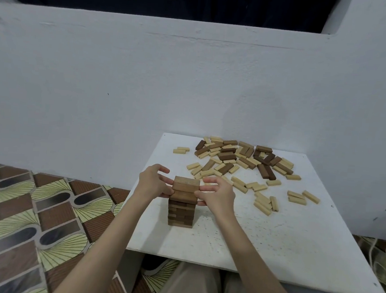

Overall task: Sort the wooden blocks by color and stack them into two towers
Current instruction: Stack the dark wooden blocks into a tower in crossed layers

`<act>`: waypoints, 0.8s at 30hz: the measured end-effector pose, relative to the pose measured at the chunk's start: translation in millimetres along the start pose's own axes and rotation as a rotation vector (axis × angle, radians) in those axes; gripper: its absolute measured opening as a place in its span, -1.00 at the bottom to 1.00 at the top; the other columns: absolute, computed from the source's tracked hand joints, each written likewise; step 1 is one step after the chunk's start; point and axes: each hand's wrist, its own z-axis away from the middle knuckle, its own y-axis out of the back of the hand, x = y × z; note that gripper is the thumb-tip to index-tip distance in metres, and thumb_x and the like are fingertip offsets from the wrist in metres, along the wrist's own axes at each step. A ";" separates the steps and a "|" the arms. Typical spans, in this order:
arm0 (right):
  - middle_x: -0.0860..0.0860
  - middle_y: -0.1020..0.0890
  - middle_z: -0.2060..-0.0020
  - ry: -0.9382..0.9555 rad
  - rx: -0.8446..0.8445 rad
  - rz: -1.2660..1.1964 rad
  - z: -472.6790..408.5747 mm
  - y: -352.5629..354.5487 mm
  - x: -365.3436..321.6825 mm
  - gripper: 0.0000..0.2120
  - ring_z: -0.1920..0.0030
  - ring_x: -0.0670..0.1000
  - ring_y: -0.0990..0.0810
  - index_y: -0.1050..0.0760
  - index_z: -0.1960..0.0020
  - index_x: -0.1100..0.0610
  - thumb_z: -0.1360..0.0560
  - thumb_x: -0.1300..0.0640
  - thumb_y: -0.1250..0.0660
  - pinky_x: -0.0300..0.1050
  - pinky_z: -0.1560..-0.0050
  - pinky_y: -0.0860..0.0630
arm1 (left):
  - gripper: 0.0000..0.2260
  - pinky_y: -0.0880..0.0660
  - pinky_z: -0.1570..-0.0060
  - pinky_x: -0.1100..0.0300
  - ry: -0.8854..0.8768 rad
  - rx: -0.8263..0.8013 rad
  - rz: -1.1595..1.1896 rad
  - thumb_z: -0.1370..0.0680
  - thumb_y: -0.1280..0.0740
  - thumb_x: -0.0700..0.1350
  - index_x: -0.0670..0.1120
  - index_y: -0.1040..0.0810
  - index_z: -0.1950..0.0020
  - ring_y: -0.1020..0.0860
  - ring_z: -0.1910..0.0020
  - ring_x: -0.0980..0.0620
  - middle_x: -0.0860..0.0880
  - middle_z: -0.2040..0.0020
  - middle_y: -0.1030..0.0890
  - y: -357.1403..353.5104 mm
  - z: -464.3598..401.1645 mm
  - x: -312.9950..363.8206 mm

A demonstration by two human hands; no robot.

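Brown tower [181, 205] near-centre on white desk [273, 233] — left hand [153, 181] and right hand [217, 192] pinching top layer's ends; uneven squeeze could topple it — pale blocks [243, 164] unsorted, far right

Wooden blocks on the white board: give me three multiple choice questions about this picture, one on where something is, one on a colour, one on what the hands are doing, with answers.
1. Where does the loose pile of blocks lie on the white board?
A. far side, near the wall
B. near edge, beside the person's legs
C. on the patterned floor

2. What colour are the blocks in the tower?
A. pale
B. dark brown
C. pale and dark mixed

3. What are the hands doing?
A. both resting flat on the board
B. one lifting a pale block
C. both touching the tower's top layers

Answers: 1 A, the pile lies by the wall. 2 B, every visible layer is dark. 3 C, the left hand and right hand flank the top.
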 end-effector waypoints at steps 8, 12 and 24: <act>0.09 -0.62 0.13 -0.003 0.001 0.008 -1.1 0.5 2.2 -0.65 0.14 0.05 -0.64 -0.52 -0.13 0.21 -0.38 0.42 -0.45 -0.18 0.28 -0.62 | -0.53 -0.59 0.03 -0.10 0.004 0.012 -0.029 -0.33 -0.43 -0.49 -0.23 -0.46 -0.19 -0.61 0.05 -0.20 -0.23 -0.01 -0.62 -2.9 -1.6 -0.4; 0.09 -0.62 0.13 0.002 0.001 0.013 -1.1 -0.4 2.8 -0.65 0.12 0.06 -0.64 -0.52 -0.13 0.22 -0.38 0.41 -0.46 -0.17 0.26 -0.63 | -0.54 -0.60 0.05 -0.06 0.003 0.012 -0.034 -0.34 -0.44 -0.47 -0.22 -0.46 -0.19 -0.61 0.06 -0.18 -0.22 -0.01 -0.62 -2.5 -2.1 -2.6; 0.08 -0.62 0.05 0.039 0.037 -0.007 -1.8 0.8 7.3 -0.68 0.11 0.05 -0.64 -0.51 -0.13 0.17 -0.42 0.29 -0.47 -0.19 0.25 -0.62 | -0.64 -0.57 -0.01 0.02 -0.037 0.073 -0.075 -0.41 -0.46 -0.31 -0.21 -0.47 -0.17 -0.57 0.04 -0.11 -0.18 -0.03 -0.59 0.4 -11.4 -11.5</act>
